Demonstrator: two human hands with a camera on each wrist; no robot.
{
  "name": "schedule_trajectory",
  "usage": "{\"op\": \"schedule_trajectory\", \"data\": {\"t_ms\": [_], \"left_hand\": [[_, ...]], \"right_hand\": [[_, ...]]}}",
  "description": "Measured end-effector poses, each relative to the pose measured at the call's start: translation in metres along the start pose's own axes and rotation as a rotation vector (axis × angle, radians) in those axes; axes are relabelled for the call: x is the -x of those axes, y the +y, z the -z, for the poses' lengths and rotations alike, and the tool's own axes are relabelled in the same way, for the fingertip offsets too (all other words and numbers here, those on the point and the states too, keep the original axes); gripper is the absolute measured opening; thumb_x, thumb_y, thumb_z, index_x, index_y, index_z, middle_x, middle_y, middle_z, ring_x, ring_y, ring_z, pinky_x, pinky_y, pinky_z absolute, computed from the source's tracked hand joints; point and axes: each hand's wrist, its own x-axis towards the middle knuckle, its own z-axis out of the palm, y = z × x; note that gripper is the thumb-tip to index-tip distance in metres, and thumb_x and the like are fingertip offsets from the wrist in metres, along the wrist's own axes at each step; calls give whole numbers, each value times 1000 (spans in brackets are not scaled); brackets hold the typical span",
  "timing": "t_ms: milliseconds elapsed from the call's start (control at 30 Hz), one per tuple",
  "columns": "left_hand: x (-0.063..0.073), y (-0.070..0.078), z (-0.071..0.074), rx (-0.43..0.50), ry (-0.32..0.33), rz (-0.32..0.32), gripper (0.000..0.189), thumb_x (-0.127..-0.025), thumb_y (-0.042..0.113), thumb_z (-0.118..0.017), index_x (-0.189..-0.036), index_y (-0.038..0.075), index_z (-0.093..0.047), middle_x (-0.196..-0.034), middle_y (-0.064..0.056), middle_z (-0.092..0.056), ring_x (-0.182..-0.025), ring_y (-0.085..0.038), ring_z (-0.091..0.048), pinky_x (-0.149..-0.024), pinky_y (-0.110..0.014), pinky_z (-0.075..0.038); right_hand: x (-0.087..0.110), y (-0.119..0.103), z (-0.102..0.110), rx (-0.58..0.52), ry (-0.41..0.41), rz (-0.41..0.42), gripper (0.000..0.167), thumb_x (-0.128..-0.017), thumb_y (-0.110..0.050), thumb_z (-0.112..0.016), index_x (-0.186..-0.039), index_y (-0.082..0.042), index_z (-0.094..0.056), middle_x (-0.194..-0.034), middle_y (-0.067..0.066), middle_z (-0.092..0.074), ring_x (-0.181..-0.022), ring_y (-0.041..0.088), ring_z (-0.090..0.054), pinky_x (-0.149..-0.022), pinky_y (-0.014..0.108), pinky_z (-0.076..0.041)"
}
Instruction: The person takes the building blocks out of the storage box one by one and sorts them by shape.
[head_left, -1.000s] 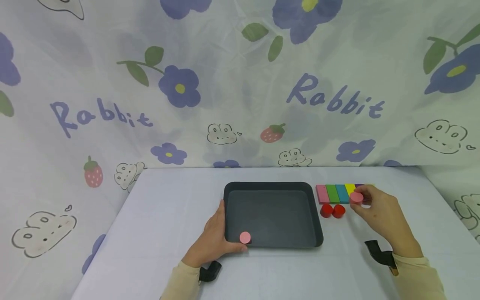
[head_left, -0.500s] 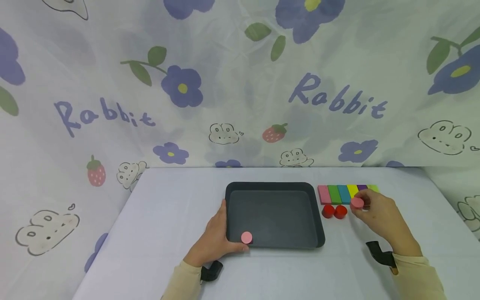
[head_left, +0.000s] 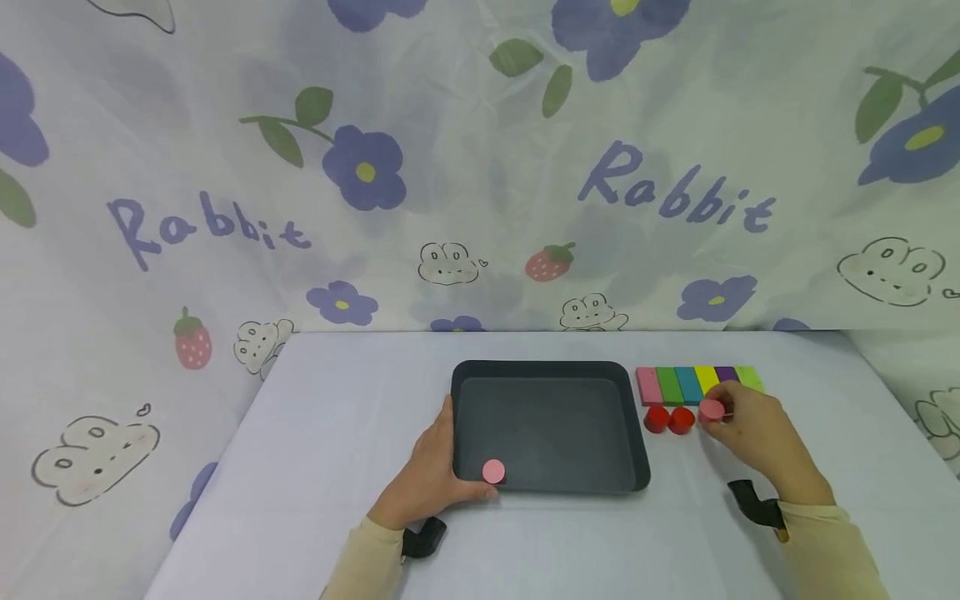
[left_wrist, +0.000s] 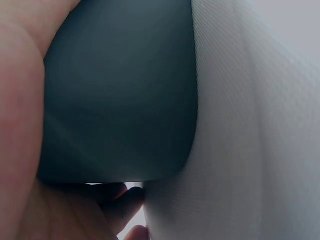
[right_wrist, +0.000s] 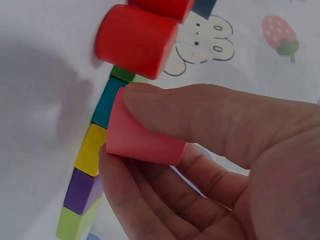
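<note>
At the near left corner of a dark grey baking tray [head_left: 555, 429], my left hand [head_left: 427, 479] holds the rim, thumb along the front edge and fingers along the left side. In the left wrist view the tray corner [left_wrist: 125, 90] sits between thumb and fingers. A pink cylinder block [head_left: 493, 472] stands inside the tray near that thumb. My right hand [head_left: 757, 425] pinches another pink cylinder block [right_wrist: 142, 132] between thumb and fingers, just right of two red cylinder blocks [head_left: 657, 419]. Whether its underside touches the table is unclear.
Behind the red cylinders lies a row of coloured rectangular blocks [head_left: 690, 386], pink, green, blue, yellow, purple and light green, partly covered by the right hand. A white cloth covers the table [head_left: 360, 392]. A patterned curtain [head_left: 480, 167] hangs at the back.
My right hand has moved slightly nearer to me and left with the pink cylinder block, closer beside the red cylinders. The left hand stays on the tray. The head view shifted a little.
</note>
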Motion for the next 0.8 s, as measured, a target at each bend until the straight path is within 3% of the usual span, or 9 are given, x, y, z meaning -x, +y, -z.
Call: {"op": "schedule_trajectory", "data": {"t_ms": [800], "left_hand": [[-1, -4, -3, 10, 3, 4, 146, -66, 57, -90, -159, -2, 8, -168, -17, -1, -152, -37, -12, -118, -60, -18]], "right_hand": [[-6, 8, -15, 21, -23, -24, 36, -82, -2, -77, -111, 12, -60, -98, 25, -65, -86, 36, -61, -80, 55, -56]]}}
